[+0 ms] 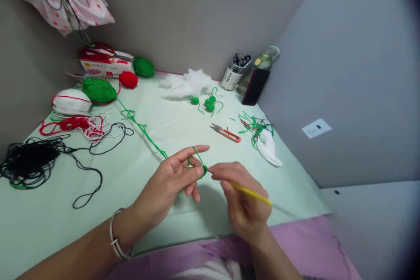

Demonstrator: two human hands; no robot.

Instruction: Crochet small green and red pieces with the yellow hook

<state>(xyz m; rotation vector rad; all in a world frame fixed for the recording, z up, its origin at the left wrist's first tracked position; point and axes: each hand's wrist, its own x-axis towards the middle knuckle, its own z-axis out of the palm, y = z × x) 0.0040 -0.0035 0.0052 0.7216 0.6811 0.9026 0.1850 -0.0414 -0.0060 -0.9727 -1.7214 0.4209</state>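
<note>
Near the front of the table my left hand (179, 173) pinches a small piece of green crochet work (204, 169) between thumb and fingers. Green yarn (197, 154) loops over its raised index finger, and a strand trails back to a green yarn ball (98, 90) at the left. My right hand (244, 197) grips a crochet hook with a yellow handle (252, 194) like a pen. The hook's tip meets the green piece; its very end is hidden in the stitches. Orange-handled thread snips (226, 132) lie just beyond my hands.
Black yarn (31, 159), red yarn (70, 125) and a white yarn ball (71, 101) lie at left. Behind are white stuffing (188, 82) and small green crocheted pieces (210, 104). At right a phone (256, 86) leans near a pen cup (232, 75), with yarn scraps (254, 124) in front.
</note>
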